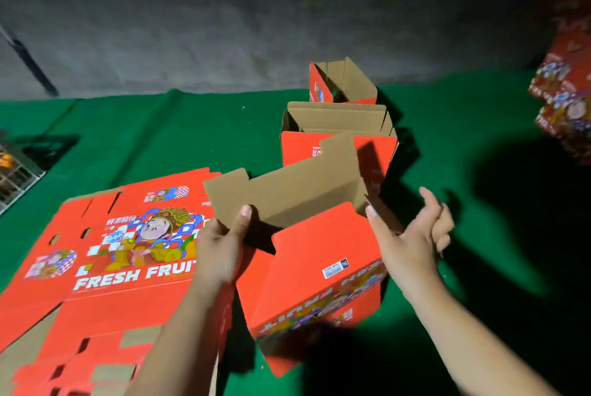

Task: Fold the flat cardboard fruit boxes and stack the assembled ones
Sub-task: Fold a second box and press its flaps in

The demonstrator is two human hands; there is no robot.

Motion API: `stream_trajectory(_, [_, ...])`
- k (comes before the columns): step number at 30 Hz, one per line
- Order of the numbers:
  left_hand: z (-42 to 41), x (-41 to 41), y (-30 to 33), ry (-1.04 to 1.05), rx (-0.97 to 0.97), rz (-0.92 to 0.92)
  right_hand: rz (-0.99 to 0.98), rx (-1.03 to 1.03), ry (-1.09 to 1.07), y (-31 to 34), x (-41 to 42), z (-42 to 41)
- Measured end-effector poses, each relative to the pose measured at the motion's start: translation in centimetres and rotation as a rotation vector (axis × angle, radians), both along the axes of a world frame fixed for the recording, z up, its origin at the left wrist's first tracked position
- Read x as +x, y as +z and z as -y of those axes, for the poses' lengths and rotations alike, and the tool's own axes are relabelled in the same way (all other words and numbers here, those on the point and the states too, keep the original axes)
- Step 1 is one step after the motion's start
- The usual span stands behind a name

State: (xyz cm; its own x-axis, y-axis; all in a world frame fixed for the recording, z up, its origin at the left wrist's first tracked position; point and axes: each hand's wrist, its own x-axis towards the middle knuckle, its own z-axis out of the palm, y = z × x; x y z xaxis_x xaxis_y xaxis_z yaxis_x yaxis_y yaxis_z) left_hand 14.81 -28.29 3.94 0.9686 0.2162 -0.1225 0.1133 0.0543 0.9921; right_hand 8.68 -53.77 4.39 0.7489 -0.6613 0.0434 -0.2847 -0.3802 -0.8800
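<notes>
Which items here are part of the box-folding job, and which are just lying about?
Job:
- half-folded box, gripped by left hand, right hand on its right flap
- flat printed boxes
- assembled open boxes behind
- stacked boxes, far right, blurred

Lying about:
- wire basket, left edge
- green mat

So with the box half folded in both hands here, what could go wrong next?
1. The left hand pinches only the brown flap's edge, and the right hand lies open against a side flap, so the half-folded box could spring back open.
2. The box is tilted beside the flat sheets; a slip might knock it onto them.
3. The finished boxes stand close behind and could get bumped.
</notes>
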Motion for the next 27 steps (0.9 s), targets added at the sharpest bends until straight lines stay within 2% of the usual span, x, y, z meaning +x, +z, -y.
stream_trajectory(1, [0.1,-0.7,-0.3,0.071,-0.023,-0.006,-0.037,0.065,0.015,0.2,-0.1,-0.1])
stream_trajectory(3, [0.8,-2.4,-0.4,0.268,0.035,0.031,-0.049,0.321,0.104,0.9,-1.1,-1.2])
stream_trajectory(5, [2.3,-4.3,-0.4,0.423,0.106,0.087,-0.032,0.506,0.307,1.7,-2.8,-3.7])
stream_trajectory(7, [4.3,-6.6,-0.1,0.355,0.152,0.163,-0.009,0.431,0.555,2.1,-4.1,-5.8])
stream_trajectory(8, [5.1,-7.7,0.0,0.286,0.137,0.208,0.03,0.363,0.613,2.0,-4.3,-6.1])
stream_trajectory(11, [6.4,-9.9,0.1,0.158,0.022,0.292,0.092,0.345,0.634,2.7,-3.7,-4.3])
stream_trajectory(13, [6.8,-11.2,0.2,0.055,0.064,0.35,0.162,0.354,0.601,2.7,-2.9,-2.3])
stream_trajectory(16, [7.6,-12.1,0.6,-0.146,0.152,0.387,0.225,0.548,0.317,1.4,-1.2,-0.3])
stream_trajectory(19, [7.9,-11.2,1.4,-0.296,0.105,0.39,0.182,0.787,0.149,-0.2,0.9,1.2])
stream_trajectory(20, [7.4,-10.4,1.7,-0.252,0.154,0.419,0.152,0.841,0.128,-0.5,1.4,1.6])
stream_trajectory(23, [4.8,-6.7,1.6,0.049,0.454,0.48,0.059,0.976,0.192,-1.1,2.9,2.5])
stream_trajectory(25, [2.6,-4.2,1.6,0.182,0.622,0.377,0.066,0.993,0.265,-1.0,4.0,3.2])
stream_trajectory(27, [0.9,-2.6,1.5,0.167,0.638,0.267,0.09,0.962,0.299,-0.7,5.3,4.2])
